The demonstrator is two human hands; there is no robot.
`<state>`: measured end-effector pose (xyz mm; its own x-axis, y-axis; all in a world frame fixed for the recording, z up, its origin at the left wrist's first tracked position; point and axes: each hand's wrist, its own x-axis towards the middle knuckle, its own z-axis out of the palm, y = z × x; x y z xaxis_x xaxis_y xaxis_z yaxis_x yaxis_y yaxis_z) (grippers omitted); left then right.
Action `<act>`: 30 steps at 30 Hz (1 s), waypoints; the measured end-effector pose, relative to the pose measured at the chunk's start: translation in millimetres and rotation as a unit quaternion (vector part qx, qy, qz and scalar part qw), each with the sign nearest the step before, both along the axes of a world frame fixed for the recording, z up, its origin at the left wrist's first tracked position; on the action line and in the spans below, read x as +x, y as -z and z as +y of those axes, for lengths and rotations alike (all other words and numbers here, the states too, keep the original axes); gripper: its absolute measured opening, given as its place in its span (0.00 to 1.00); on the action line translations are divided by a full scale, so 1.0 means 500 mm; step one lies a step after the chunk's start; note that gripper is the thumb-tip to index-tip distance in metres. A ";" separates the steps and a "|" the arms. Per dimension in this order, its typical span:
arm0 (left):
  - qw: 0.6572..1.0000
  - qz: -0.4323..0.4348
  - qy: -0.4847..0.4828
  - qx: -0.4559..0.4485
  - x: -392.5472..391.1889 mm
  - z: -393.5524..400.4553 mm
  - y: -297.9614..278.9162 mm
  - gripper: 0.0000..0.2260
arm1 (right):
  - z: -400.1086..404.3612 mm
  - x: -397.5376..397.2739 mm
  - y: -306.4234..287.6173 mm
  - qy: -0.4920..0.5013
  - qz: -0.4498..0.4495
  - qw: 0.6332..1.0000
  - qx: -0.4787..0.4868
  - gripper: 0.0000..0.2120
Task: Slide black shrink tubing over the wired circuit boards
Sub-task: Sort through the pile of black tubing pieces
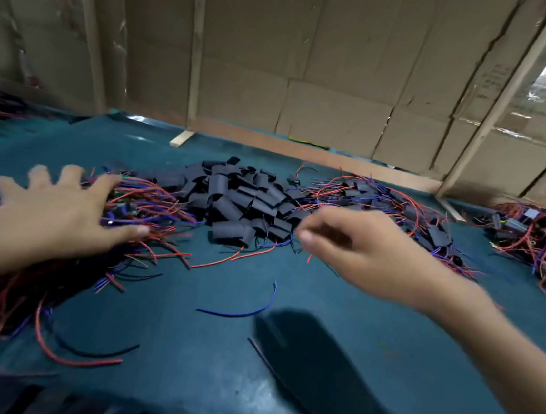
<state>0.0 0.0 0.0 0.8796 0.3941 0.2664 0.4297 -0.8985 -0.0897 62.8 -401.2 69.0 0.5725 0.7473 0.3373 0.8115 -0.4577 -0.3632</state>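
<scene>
A heap of short black shrink tubing pieces lies in the middle of the teal table. To its left is a tangle of wired circuit boards with red, blue and black leads. My left hand hovers with fingers spread over that tangle, thumb touching the wires. My right hand is at the right edge of the tubing heap, its fingers curled inward; motion blur hides whether it pinches anything.
More boards with tubing on them lie behind my right hand, and another pile sits at the far right. Loose blue and red wires lie near the front. Cardboard walls with wooden battens close the back.
</scene>
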 end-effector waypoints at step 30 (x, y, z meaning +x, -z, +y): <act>0.979 0.170 0.104 -0.052 0.155 -0.230 -0.164 0.12 | 0.111 0.144 0.204 0.178 -0.137 0.961 0.162 0.14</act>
<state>77.5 -115.1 82.1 0.9744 0.2076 -0.0869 0.1988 -0.9750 -0.0992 134.8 -345.7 -33.2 0.6295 0.3511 0.6931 0.7095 -0.6233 -0.3287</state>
